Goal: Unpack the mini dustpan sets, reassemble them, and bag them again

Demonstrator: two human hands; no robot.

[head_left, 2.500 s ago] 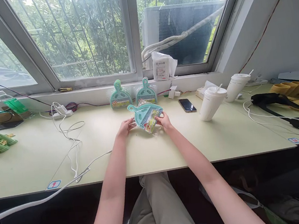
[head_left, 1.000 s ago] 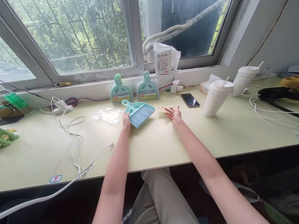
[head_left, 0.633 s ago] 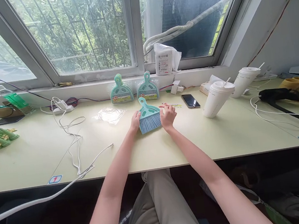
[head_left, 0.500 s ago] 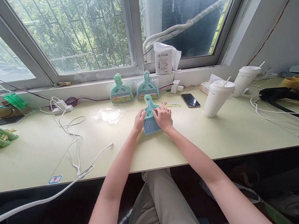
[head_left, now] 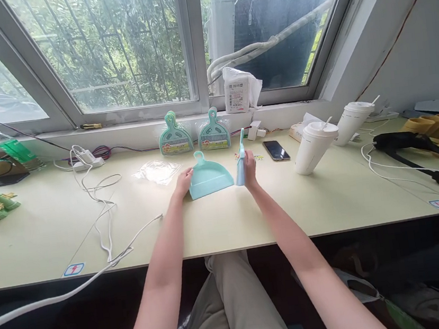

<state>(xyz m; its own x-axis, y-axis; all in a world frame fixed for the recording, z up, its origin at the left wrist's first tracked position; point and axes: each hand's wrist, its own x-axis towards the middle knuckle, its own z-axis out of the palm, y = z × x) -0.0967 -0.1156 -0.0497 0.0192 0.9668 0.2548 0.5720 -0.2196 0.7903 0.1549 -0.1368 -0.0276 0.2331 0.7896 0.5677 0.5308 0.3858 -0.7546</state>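
Observation:
A mint-green dustpan [head_left: 210, 178] is gripped at its left edge by my left hand [head_left: 184, 182], its looped handle pointing toward the window. To its right, my right hand [head_left: 249, 169] is closed round a small hand brush [head_left: 241, 168], turned edge-on with its blue bristles downward. Dustpan and brush are apart. A printed label [head_left: 258, 157] lies partly hidden behind my right hand. Left of the dustpan lies crumpled clear plastic wrap [head_left: 157, 172]. Two packaged brush-and-dustpan sets, a left set [head_left: 174, 133] and a right set [head_left: 213, 129], stand against the wall behind.
A phone [head_left: 276, 150] and two lidded white cups, a nearer cup [head_left: 315, 147] and a farther cup [head_left: 353, 120], stand on the right. White cables [head_left: 108, 221] trail across the left of the table [head_left: 211, 229]. A black strap-like device [head_left: 414, 154] lies far right.
The brush and dustpan, together before, are now separated. My right hand has turned the brush upright on edge and moved it right; my left hand has shifted left with the dustpan.

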